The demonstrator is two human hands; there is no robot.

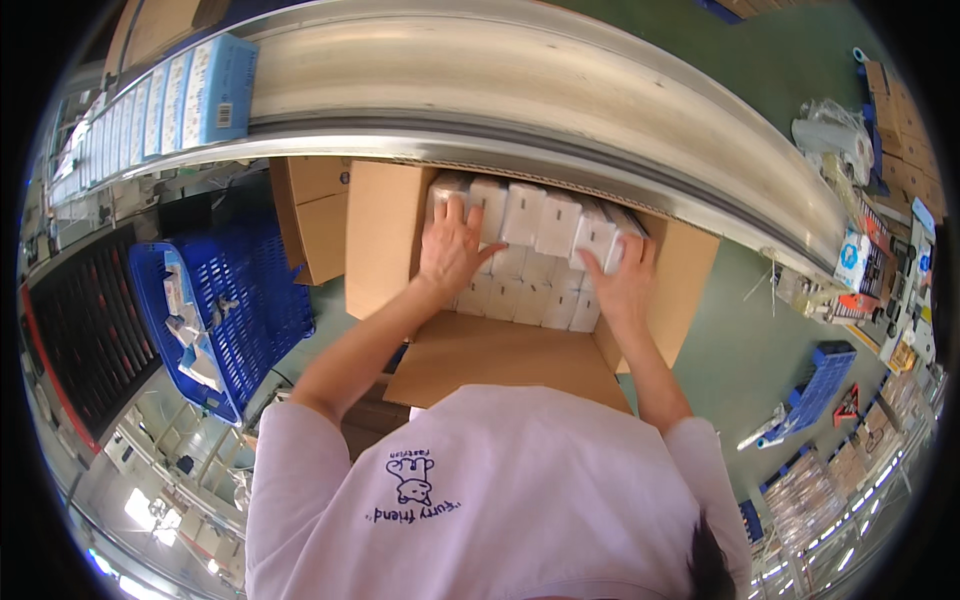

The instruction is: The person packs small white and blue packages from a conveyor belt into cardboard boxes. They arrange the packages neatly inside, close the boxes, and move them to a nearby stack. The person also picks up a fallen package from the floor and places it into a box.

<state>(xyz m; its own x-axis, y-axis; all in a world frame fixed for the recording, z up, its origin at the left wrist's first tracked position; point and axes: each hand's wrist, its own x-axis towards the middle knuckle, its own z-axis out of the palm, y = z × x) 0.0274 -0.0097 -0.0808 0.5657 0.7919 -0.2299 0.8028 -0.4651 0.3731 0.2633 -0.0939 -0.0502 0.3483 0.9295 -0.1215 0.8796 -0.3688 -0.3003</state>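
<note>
An open cardboard box stands in front of me with its flaps folded outward. Inside, white packs are set side by side, the upper row resting over another row of white packs. At the left end of the upper row, my left hand has its fingers over a pack and its thumb apart on the near side. My right hand grips the packs at the right end, thumb and fingers around them. Both hands hold the row between them; their fingertips are partly hidden among the packs.
A metal conveyor runs along the box's far side, with a line of blue-and-white packs at its left. A blue plastic basket holding packs stands at left, near another cardboard box. A blue cart is at right.
</note>
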